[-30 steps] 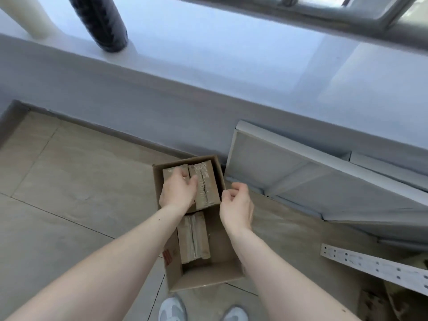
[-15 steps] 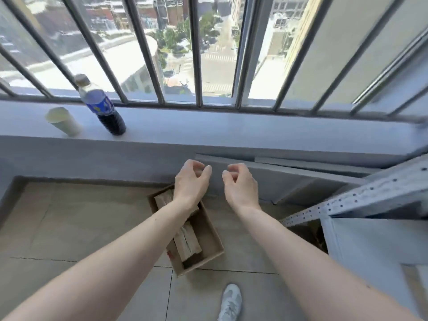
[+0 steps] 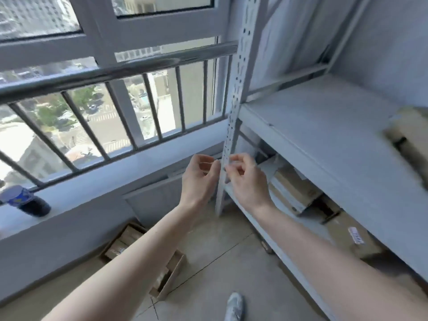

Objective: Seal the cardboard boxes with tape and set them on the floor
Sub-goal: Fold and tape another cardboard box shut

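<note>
An open cardboard box stands on the floor tiles at the lower left, partly hidden by my left forearm. Small taped boxes lie inside it. Both my hands are raised in front of me, well above that box, side by side and holding nothing. My left hand has loosely curled fingers. My right hand is loosely curled too, right in front of the shelf's perforated post. More cardboard boxes sit on the lower shelf levels, and a blurred one lies on the upper shelf at the right edge.
A grey metal shelf unit fills the right side. A window with a metal railing runs along the left, and a dark bottle stands on its sill. My shoe is on the tiles below.
My left hand has let go of the small box in the open box. Both hands rose empty, and my view swung up and right toward the shelf.
</note>
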Demonstrator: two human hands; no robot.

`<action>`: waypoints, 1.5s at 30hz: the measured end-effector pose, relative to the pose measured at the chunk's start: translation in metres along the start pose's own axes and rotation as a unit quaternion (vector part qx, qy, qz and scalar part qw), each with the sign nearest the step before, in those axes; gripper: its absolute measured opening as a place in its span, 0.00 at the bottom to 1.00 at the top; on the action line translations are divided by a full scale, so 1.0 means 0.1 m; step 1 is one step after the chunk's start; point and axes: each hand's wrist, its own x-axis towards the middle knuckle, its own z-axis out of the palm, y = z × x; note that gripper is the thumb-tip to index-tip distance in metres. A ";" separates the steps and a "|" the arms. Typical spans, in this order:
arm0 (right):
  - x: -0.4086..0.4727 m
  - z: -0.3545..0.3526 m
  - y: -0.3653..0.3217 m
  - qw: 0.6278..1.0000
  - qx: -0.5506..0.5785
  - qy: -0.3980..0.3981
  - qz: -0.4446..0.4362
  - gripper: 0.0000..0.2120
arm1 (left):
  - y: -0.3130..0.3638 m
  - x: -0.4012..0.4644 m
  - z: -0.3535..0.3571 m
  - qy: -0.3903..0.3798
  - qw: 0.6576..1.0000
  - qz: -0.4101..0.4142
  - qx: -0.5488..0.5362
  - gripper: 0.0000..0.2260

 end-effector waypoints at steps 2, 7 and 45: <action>-0.20 -0.46 -0.02 0.999 0.006 0.050 0.003 0.11 | 0.31 -0.19 0.30 -0.044 0.998 0.031 -0.013 0.09; -0.61 -1.54 0.03 0.985 -0.007 0.170 0.007 0.10 | 0.99 -0.65 1.10 -0.145 0.983 0.110 -0.033 0.08; -0.39 -5.78 2.05 0.924 0.011 0.264 0.276 0.25 | 2.75 -1.00 5.90 -0.417 0.849 0.175 0.273 0.29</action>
